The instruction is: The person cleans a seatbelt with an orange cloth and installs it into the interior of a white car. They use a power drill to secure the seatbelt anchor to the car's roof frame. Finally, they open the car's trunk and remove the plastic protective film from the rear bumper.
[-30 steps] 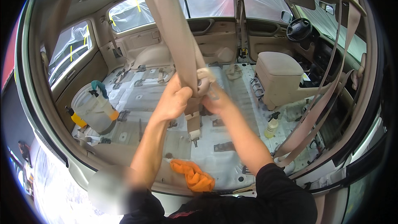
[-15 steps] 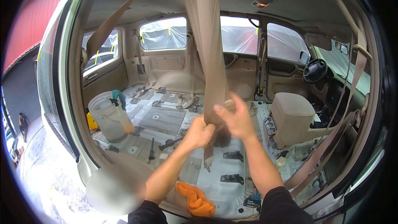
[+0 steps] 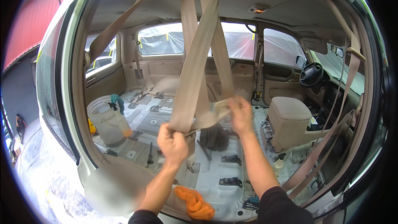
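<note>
Wide beige seat belt webbing (image 3: 195, 66) hangs from above in several strands that cross in front of me. My left hand (image 3: 173, 145) is closed in a fist around the lower fold of the belt. My right hand (image 3: 240, 115), a little farther and higher, pinches the same belt beside a blurred beige fitting (image 3: 222, 104) whose kind I cannot make out. Between the hands the webbing makes a loose, twisted loop. Below it, a dark patch or piece (image 3: 214, 137) shows on the bare metal floor.
A cloudy bucket (image 3: 105, 120) with a spray bottle (image 3: 120, 120) and teal cloth (image 3: 118, 101) stands left. An orange cloth (image 3: 195, 203) lies near the sill by a teal-and-black tool part (image 3: 251, 203). Black brackets (image 3: 231, 159) dot the floor. A beige console (image 3: 289, 118) stands right.
My hands have moved apart, the left one leftward and nearer, the right one slightly down. The belt strands, bunched together before, are now spread and crossed, with a loop between my hands.
</note>
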### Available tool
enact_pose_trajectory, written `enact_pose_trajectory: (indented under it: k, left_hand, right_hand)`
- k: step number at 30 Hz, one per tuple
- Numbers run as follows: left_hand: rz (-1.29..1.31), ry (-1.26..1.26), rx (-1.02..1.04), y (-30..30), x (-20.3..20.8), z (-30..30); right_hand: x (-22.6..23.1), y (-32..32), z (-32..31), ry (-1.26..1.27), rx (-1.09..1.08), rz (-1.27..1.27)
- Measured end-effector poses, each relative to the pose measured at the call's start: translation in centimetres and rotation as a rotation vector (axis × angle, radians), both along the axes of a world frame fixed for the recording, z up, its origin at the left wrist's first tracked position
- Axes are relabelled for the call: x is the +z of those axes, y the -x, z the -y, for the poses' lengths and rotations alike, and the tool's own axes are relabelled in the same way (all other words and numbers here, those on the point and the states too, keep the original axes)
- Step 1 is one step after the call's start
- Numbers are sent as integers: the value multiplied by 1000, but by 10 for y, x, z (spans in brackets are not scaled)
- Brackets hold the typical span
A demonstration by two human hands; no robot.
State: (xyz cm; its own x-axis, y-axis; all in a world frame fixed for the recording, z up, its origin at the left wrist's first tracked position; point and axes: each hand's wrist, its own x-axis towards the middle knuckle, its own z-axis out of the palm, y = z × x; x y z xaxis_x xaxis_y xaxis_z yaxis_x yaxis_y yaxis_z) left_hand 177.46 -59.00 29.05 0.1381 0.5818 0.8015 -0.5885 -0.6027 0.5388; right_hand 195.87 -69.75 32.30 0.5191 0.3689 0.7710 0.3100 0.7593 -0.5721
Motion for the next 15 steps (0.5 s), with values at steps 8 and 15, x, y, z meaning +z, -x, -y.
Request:
enact_pose_trajectory:
  k: [8, 15]
  left_hand:
    - [-105, -213, 67, -14, -13, 6]
    - [-140, -242, -15, -13, -27, 2]
  right_hand:
    - [-5, 50, 15, 257, 114, 68]
    - [2, 63, 16, 273, 97, 32]
